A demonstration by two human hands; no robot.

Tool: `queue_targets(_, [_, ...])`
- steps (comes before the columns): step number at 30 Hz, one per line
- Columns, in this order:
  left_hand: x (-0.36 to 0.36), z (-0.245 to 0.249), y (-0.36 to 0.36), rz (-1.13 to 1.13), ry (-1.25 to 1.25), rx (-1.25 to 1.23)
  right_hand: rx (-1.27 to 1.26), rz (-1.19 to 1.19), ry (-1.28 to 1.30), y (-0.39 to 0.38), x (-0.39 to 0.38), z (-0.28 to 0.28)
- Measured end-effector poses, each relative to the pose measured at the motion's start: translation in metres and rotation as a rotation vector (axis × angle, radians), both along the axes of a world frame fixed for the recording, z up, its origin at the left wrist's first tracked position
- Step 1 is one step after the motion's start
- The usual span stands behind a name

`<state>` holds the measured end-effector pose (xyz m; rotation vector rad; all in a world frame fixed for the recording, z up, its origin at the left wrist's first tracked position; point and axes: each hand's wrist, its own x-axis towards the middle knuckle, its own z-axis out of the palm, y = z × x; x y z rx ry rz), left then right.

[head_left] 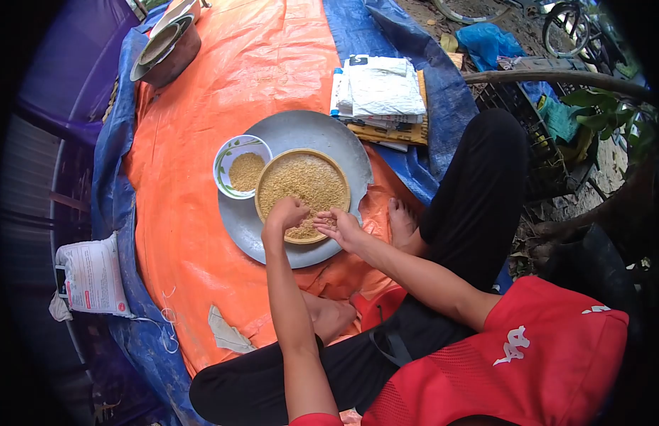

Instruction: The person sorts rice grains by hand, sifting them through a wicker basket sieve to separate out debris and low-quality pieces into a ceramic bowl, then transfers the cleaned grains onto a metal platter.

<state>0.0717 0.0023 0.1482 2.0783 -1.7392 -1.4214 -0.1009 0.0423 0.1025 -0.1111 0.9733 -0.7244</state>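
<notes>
A round, rimmed tray of yellowish grains (pixel 309 186) lies on a wide grey metal platter (pixel 294 129). Over the tray's near left part is my left hand (pixel 287 211), its fingers curled together and whatever is in them hidden. My right hand (pixel 341 228) is at the near right part of the grains, palm turned up and fingers stretched out; a few grains may lie on it, too small to be sure. Left of the tray, a white bowl with green leaf patterns (pixel 222 167) holds a smaller heap of grains (pixel 246 170).
An orange tarp (pixel 180 234) lies beneath, edged by blue sheeting (pixel 120 163). Folded white sacks (pixel 385 86) are stacked beyond the platter, right. Basins (pixel 174 60) stand far left, a white bag (pixel 95 277) left. A black crate (pixel 517 117) and bicycle (pixel 567 28) are right.
</notes>
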Motion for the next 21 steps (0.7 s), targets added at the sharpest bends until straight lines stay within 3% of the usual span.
queue_targets(6, [0.028,-0.024,0.005,0.015,-0.292,-0.101,-0.013,0.047,0.002,0.003,0.005,-0.007])
queue_targets(10, [0.037,-0.056,0.001,-0.041,-0.242,-0.166,-0.048,0.076,-0.019,0.007,0.013,-0.041])
queue_targets(12, [0.027,-0.037,0.000,0.049,-0.140,-0.109,-0.061,0.069,-0.045,0.007,0.010,-0.031])
queue_targets(15, [0.027,-0.052,-0.006,0.114,-0.055,-0.135,-0.088,0.107,-0.039,0.005,0.008,-0.028])
queue_targets(18, [0.018,-0.052,-0.010,0.069,-0.141,-0.128,-0.141,0.118,-0.001,0.005,0.007,-0.030])
queue_targets(21, [0.046,-0.108,-0.020,-0.001,-0.161,-0.212,-0.173,0.114,-0.001,0.005,0.008,-0.031])
